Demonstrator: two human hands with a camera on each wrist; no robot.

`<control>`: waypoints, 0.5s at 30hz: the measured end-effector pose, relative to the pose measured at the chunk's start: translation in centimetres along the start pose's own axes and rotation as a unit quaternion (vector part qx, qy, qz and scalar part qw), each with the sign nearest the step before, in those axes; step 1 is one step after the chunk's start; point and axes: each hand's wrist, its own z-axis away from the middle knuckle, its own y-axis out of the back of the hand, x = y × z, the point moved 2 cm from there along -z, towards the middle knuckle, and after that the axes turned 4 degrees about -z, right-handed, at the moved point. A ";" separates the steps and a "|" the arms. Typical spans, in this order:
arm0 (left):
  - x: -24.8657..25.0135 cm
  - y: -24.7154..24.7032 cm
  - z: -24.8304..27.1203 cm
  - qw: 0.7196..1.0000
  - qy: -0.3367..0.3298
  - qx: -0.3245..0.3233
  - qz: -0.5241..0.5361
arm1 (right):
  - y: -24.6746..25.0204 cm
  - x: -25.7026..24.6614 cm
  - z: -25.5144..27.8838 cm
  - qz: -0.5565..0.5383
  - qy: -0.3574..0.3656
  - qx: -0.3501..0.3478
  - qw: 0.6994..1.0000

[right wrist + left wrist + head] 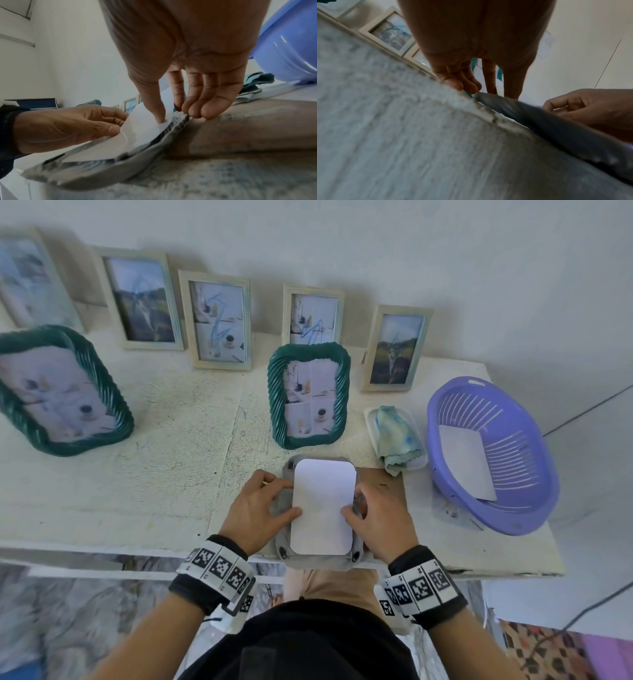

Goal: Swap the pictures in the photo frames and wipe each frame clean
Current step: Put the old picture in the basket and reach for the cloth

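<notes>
Head view: both hands at near desk [137, 491] edge on a face-down grey frame [286, 529]. Left hand [255, 513] grip: fingers curled, pinching white round-cornered sheet [322, 508] at its left edge; right hand [376, 520] thumb presses sheet's right side, other fingertips on frame rim. Beyond grip: 2 green ribbed frames, then 5 pale frames w/ pics. Right of grip: cloth [397, 436], purple slotted basket [534, 508].
</notes>
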 end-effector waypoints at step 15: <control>-0.4 -0.6 0.5 1.000 0.010 0.005 0.025 | -0.4 0.2 0.4 0.009 -0.001 -0.029 1.000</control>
